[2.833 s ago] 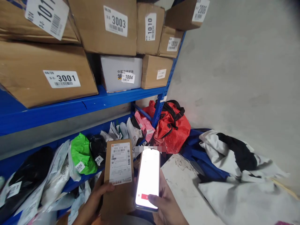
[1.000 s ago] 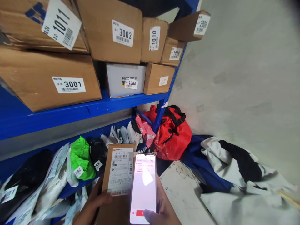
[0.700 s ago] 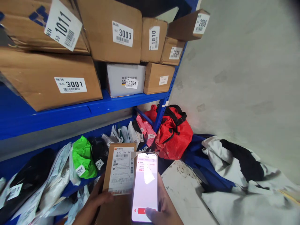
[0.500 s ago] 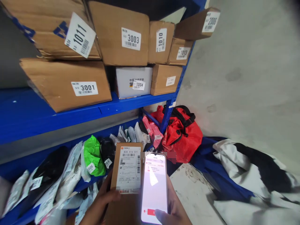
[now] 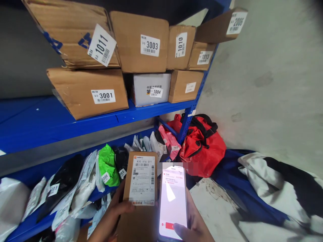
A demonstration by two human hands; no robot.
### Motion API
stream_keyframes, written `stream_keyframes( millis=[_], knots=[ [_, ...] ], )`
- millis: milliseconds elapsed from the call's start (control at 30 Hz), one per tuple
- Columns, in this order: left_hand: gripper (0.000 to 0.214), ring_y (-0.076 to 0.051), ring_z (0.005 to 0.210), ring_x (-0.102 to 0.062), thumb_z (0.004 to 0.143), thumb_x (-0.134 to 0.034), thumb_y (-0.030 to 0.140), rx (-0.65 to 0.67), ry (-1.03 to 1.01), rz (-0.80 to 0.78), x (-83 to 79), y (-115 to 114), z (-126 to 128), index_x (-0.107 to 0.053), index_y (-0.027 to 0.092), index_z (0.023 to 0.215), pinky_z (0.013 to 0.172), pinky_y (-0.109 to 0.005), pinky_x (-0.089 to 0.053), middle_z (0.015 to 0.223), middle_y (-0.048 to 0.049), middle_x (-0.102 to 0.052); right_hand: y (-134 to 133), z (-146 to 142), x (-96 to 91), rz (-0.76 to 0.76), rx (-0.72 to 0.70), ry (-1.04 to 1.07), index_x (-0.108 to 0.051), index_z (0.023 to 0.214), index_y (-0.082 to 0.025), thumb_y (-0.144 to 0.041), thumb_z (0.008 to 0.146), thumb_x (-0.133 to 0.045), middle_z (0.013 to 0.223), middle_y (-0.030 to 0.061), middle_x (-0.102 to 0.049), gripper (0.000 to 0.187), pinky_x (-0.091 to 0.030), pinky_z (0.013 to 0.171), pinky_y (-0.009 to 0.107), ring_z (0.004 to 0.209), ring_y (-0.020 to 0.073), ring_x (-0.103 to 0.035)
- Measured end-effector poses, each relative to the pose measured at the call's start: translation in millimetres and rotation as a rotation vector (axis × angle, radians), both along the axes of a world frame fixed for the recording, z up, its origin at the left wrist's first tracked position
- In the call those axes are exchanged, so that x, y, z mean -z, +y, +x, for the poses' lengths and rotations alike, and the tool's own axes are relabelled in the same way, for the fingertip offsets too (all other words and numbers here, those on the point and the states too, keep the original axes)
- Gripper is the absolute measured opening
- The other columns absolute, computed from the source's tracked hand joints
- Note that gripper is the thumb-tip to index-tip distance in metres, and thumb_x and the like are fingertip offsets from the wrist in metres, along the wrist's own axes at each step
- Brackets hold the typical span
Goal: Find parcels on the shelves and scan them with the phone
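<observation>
At the bottom middle, a brown cardboard box (image 5: 136, 220) with a white shipping label (image 5: 141, 181) is gripped by my left hand (image 5: 118, 210). My left thumb lies on its front, near the label's lower edge; the other fingers are mostly hidden behind it. Just right of the box, my right hand (image 5: 193, 222) is closed around a smartphone (image 5: 173, 205) with a lit, pale screen. The right thumb rests at the red button low on the screen. The phone stands upright beside the box.
Boxes with number labels, such as a large carton (image 5: 138, 40), fill a blue shelf (image 5: 101, 122) above. Bagged parcels, one bright green (image 5: 108, 164), line the lower shelf. A red bag (image 5: 207, 144) and white-and-blue sacks (image 5: 267, 181) lie by the grey wall (image 5: 272, 84).
The view has shifted slightly, so the shelf and boxes appear further right. Both hands keep their hold on the box and phone, and the thumb stays at the red button.
</observation>
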State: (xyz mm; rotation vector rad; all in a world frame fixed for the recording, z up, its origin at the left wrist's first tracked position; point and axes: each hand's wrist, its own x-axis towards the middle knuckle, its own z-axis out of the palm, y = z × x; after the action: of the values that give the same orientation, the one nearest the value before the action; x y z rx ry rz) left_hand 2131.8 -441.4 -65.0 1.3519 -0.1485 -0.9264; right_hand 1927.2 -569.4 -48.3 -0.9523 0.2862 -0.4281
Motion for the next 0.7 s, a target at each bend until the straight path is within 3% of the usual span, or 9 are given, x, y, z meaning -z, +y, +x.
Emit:
stream_keyframes(
  millis=[167, 300, 500, 600, 700],
  knots=[
    [0.079, -0.043, 0.120, -0.052, 0.041, -0.076, 0.023, -0.030, -0.070, -0.002, 13.7, 4, 15, -0.061, 0.026, 0.118, 0.099, -0.050, -0.046, 0.104, -0.0081, -0.073, 2, 2, -5.5, -0.049, -0.001, 0.001, 0.000, 0.148, -0.027, -0.047, 0.066, -0.077, 0.133, 0.0133, -0.056, 0.115, -0.037, 0.104, 0.050, 0.123, 0.0344, -0.051],
    [0.079, -0.044, 0.121, -0.051, 0.038, -0.078, 0.023, -0.061, -0.093, 0.001, 23.9, 8, 25, -0.062, 0.025, 0.115, 0.099, -0.051, -0.046, 0.101, -0.0069, -0.074, 3, 2, -15.2, -0.027, -0.028, -0.004, 0.000, 0.147, -0.029, -0.040, 0.068, -0.077, 0.126, 0.0124, -0.061, 0.111, -0.041, 0.100, 0.051, 0.118, 0.0332, -0.056],
    [0.066, -0.040, 0.114, -0.057, 0.047, -0.073, 0.027, -0.129, -0.038, 0.086, 24.4, 16, 53, -0.062, 0.028, 0.112, 0.093, -0.048, -0.052, 0.095, -0.0050, -0.075, 2, 7, -19.3, -0.046, -0.056, -0.021, -0.006, 0.147, -0.029, -0.039, 0.068, -0.077, 0.119, 0.0115, -0.064, 0.107, -0.046, 0.092, 0.049, 0.107, 0.0315, -0.062],
    [0.066, -0.039, 0.112, -0.059, 0.048, -0.071, 0.028, -0.206, -0.039, 0.092, 17.6, 42, 58, -0.061, 0.030, 0.113, 0.088, -0.047, -0.054, 0.095, -0.0047, -0.075, -1, 13, -10.9, -0.046, -0.107, -0.007, -0.006, 0.148, -0.028, -0.042, 0.066, -0.078, 0.118, 0.0122, -0.065, 0.111, -0.047, 0.091, 0.047, 0.105, 0.0315, -0.063],
    [0.073, -0.039, 0.111, -0.059, 0.044, -0.073, 0.027, -0.351, -0.072, 0.073, 4.9, 86, 44, -0.060, 0.028, 0.116, 0.087, -0.046, -0.054, 0.099, -0.0043, -0.074, -6, 26, 1.0, -0.037, -0.151, 0.019, -0.002, 0.148, -0.028, -0.049, 0.061, -0.080, 0.125, 0.0137, -0.061, 0.118, -0.046, 0.093, 0.047, 0.115, 0.0335, -0.058]
  ],
)
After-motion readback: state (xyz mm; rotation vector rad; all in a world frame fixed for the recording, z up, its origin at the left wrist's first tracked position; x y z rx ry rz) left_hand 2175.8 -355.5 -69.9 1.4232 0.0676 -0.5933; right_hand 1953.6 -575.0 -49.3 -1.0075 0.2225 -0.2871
